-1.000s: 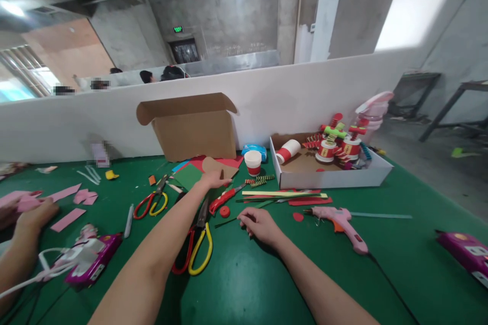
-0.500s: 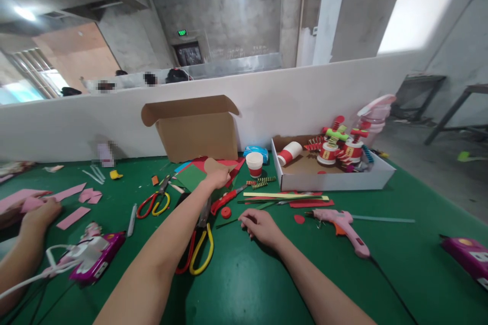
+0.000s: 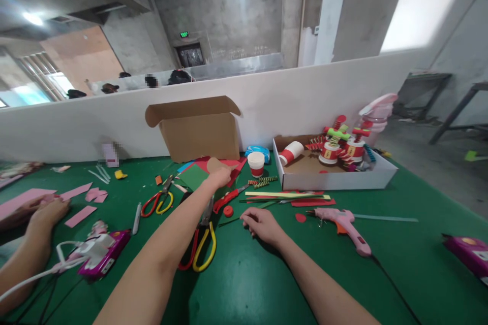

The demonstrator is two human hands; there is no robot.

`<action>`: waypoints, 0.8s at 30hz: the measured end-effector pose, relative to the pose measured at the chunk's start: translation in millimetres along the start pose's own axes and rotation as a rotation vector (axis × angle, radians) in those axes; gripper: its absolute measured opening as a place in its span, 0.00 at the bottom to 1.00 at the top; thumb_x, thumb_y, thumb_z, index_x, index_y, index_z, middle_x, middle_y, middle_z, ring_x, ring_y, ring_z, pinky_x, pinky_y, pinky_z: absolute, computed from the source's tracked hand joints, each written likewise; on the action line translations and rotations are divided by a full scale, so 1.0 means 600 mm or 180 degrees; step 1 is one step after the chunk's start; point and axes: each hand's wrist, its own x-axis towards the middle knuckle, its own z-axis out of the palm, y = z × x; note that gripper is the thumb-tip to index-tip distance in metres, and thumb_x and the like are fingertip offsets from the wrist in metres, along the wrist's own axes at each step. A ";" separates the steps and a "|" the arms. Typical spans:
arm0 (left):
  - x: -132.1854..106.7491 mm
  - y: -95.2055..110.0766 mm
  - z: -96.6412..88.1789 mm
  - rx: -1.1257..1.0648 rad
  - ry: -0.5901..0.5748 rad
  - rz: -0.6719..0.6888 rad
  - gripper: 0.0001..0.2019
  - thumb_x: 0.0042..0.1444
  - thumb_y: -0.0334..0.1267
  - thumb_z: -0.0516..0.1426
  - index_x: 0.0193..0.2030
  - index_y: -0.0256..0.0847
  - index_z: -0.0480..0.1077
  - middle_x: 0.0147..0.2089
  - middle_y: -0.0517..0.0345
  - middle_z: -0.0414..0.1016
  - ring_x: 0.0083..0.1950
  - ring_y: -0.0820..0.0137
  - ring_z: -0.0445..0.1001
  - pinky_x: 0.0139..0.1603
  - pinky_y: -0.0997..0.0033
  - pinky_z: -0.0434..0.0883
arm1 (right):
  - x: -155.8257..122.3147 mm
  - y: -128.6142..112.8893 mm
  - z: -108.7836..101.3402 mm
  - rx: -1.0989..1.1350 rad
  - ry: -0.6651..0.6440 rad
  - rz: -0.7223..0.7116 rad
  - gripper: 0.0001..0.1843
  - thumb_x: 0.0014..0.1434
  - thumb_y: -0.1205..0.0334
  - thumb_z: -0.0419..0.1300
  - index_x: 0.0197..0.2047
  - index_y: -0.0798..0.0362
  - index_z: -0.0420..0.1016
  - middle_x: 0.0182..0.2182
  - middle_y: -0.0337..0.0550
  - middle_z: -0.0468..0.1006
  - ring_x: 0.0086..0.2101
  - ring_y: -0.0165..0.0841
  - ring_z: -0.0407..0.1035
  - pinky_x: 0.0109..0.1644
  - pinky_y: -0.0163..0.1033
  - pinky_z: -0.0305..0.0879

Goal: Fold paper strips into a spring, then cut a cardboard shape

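My left hand (image 3: 220, 176) reaches far forward over a stack of coloured sheets (image 3: 198, 172), fingers closed on a tan cardboard piece (image 3: 215, 164). My right hand (image 3: 261, 224) rests on the green table (image 3: 247, 279) with fingers curled, pinching the end of a thin dark strip (image 3: 229, 222). A red round disc (image 3: 228, 210) and a red utility knife (image 3: 227, 198) lie between my hands. Large red-and-yellow scissors (image 3: 202, 244) lie under my left forearm.
An open brown box (image 3: 198, 129) stands at the white partition. A white tray (image 3: 335, 175) holds paper-cup crafts. A pink glue gun (image 3: 341, 223), paper strips (image 3: 285, 195), a small cup (image 3: 255, 163) and smaller scissors (image 3: 156, 202) lie around. Another person's hand (image 3: 48, 213) works pink paper at left.
My left hand has closed over the tan cardboard piece on the sheet stack and shifted slightly forward. My right hand has stayed put. The view drifted a little.
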 end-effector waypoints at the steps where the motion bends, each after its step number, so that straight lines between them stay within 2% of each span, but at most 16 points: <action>1: -0.001 0.004 -0.005 0.0042 0.0081 -0.0056 0.18 0.58 0.29 0.49 0.55 0.34 0.69 0.45 0.38 0.78 0.48 0.59 0.77 0.46 0.67 0.70 | 0.001 0.001 0.000 0.0030 0.0001 0.0004 0.09 0.54 0.56 0.58 0.30 0.53 0.72 0.23 0.35 0.73 0.18 0.22 0.60 0.21 0.29 0.61; 4: -0.017 0.013 -0.029 0.0172 0.0413 -0.0363 0.17 0.60 0.27 0.47 0.54 0.31 0.67 0.46 0.33 0.76 0.51 0.55 0.76 0.49 0.60 0.70 | 0.004 0.002 0.000 0.0228 0.0043 -0.0007 0.11 0.54 0.54 0.58 0.30 0.53 0.72 0.22 0.35 0.72 0.17 0.22 0.60 0.20 0.29 0.62; 6: -0.043 0.020 -0.050 0.0226 0.0609 -0.0595 0.17 0.61 0.27 0.45 0.54 0.29 0.66 0.46 0.30 0.75 0.51 0.52 0.75 0.48 0.56 0.70 | 0.006 0.001 -0.002 0.0423 0.0173 -0.0043 0.12 0.53 0.52 0.60 0.30 0.53 0.73 0.23 0.35 0.73 0.17 0.22 0.60 0.20 0.29 0.61; 8: -0.083 0.032 -0.067 0.0227 0.0751 -0.0770 0.19 0.61 0.26 0.43 0.56 0.29 0.64 0.44 0.30 0.76 0.49 0.51 0.76 0.46 0.54 0.71 | 0.008 -0.004 -0.007 0.0710 0.0383 -0.0034 0.14 0.51 0.50 0.61 0.30 0.54 0.73 0.23 0.35 0.73 0.17 0.22 0.60 0.20 0.29 0.62; 9: -0.106 0.041 -0.072 0.0170 0.0948 -0.0880 0.21 0.61 0.26 0.42 0.58 0.30 0.63 0.44 0.32 0.76 0.49 0.51 0.77 0.46 0.53 0.71 | 0.008 -0.010 -0.010 0.0912 0.0475 0.0013 0.16 0.51 0.48 0.62 0.30 0.54 0.74 0.23 0.36 0.73 0.18 0.23 0.61 0.20 0.30 0.62; 11: -0.155 0.065 -0.068 -0.0008 0.1217 -0.0852 0.23 0.61 0.26 0.42 0.62 0.32 0.61 0.44 0.34 0.77 0.50 0.51 0.76 0.49 0.52 0.69 | 0.005 -0.025 -0.021 0.1439 0.0511 0.0167 0.19 0.51 0.45 0.62 0.32 0.55 0.75 0.24 0.39 0.75 0.19 0.24 0.63 0.23 0.31 0.65; 13: -0.196 0.095 -0.047 -0.0259 0.1690 -0.0283 0.23 0.62 0.28 0.43 0.64 0.37 0.61 0.56 0.35 0.72 0.59 0.53 0.70 0.57 0.54 0.65 | -0.004 -0.043 -0.039 0.2030 0.0257 0.0396 0.25 0.53 0.40 0.59 0.35 0.56 0.76 0.28 0.45 0.78 0.22 0.27 0.69 0.28 0.34 0.69; 15: -0.220 0.122 -0.016 -0.0487 0.2051 0.0598 0.22 0.63 0.30 0.44 0.63 0.44 0.64 0.64 0.42 0.65 0.66 0.54 0.61 0.63 0.53 0.59 | -0.015 -0.060 -0.063 0.2549 -0.0008 0.0384 0.33 0.54 0.33 0.52 0.40 0.56 0.76 0.33 0.51 0.80 0.30 0.35 0.74 0.36 0.41 0.72; 17: -0.228 0.141 0.014 -0.0651 0.2243 0.1268 0.21 0.63 0.31 0.46 0.60 0.49 0.67 0.64 0.49 0.66 0.69 0.56 0.57 0.65 0.52 0.55 | -0.023 -0.068 -0.090 0.2857 0.0281 0.0111 0.37 0.53 0.29 0.48 0.42 0.54 0.75 0.37 0.51 0.81 0.38 0.40 0.76 0.40 0.44 0.73; 18: -0.227 0.147 0.027 -0.0695 0.2271 0.1559 0.21 0.63 0.30 0.47 0.58 0.51 0.68 0.63 0.52 0.67 0.69 0.57 0.57 0.66 0.52 0.55 | -0.024 -0.068 -0.103 0.2902 0.0458 0.0018 0.35 0.53 0.29 0.49 0.43 0.52 0.75 0.39 0.50 0.81 0.42 0.42 0.75 0.42 0.45 0.73; 19: -0.225 0.150 0.036 -0.0732 0.2245 0.1787 0.20 0.62 0.30 0.48 0.57 0.51 0.69 0.63 0.54 0.67 0.69 0.58 0.56 0.66 0.52 0.54 | -0.024 -0.066 -0.114 0.2879 0.0695 -0.0040 0.31 0.53 0.33 0.53 0.43 0.51 0.75 0.40 0.48 0.81 0.44 0.41 0.75 0.44 0.45 0.72; 21: -0.221 0.149 0.047 -0.0874 0.2086 0.2162 0.21 0.60 0.28 0.49 0.55 0.51 0.70 0.63 0.55 0.68 0.69 0.59 0.56 0.66 0.52 0.55 | -0.021 -0.059 -0.131 0.2725 0.1369 -0.0035 0.18 0.51 0.46 0.63 0.40 0.49 0.74 0.38 0.42 0.82 0.43 0.39 0.75 0.45 0.42 0.72; 22: -0.219 0.147 0.050 -0.1031 0.1981 0.2305 0.21 0.58 0.26 0.49 0.54 0.50 0.71 0.63 0.55 0.68 0.69 0.59 0.56 0.66 0.52 0.56 | -0.019 -0.054 -0.136 0.2620 0.1601 0.0014 0.16 0.48 0.52 0.67 0.39 0.49 0.74 0.36 0.41 0.82 0.42 0.38 0.75 0.46 0.42 0.72; 24: -0.216 0.142 0.055 -0.1615 0.1775 0.2425 0.21 0.53 0.25 0.50 0.50 0.47 0.73 0.60 0.55 0.71 0.67 0.60 0.59 0.65 0.53 0.58 | -0.016 -0.050 -0.140 0.2409 0.1837 0.0122 0.13 0.47 0.57 0.68 0.36 0.51 0.74 0.33 0.41 0.82 0.38 0.37 0.76 0.43 0.41 0.73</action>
